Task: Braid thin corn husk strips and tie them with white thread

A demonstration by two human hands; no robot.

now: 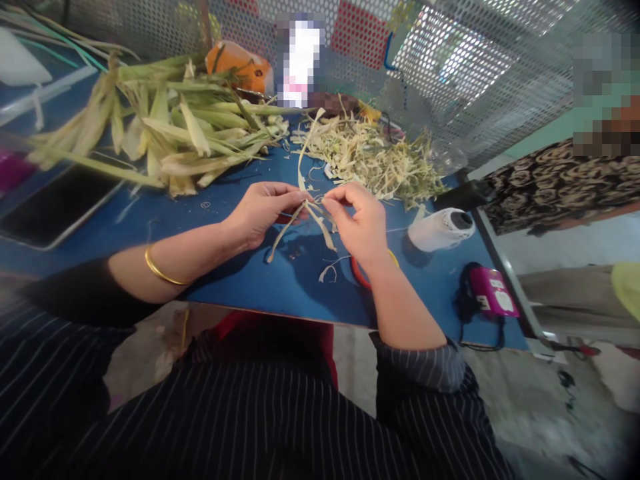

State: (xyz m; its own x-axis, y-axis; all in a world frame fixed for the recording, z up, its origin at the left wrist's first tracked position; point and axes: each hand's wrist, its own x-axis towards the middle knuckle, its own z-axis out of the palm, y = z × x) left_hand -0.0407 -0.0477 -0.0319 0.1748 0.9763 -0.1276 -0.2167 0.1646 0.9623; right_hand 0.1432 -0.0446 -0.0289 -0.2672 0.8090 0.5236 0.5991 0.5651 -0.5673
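My left hand [273, 210] pinches a small bunch of corn husk strips [305, 163] between thumb and fingers. One strip points up and away, while others hang down below the fingertips. Just beside it, my right hand [361, 217] is closed in a pinch on what looks like a thin white thread at the strips' joining point. A line of thread runs from behind that hand toward a white thread spool [435, 231] on the right. Under my right wrist lies a red and yellow ring [361, 275], partly hidden. A loose scrap of husk [327, 270] rests nearby.
A heap of long corn husks [195, 133] lies at the back left, with a pile of husk pieces [373, 153] to its right. A phone [60, 200] lies at left on the blue table [280, 290]. A pink box [494, 292] with a black cord sits near the right edge.
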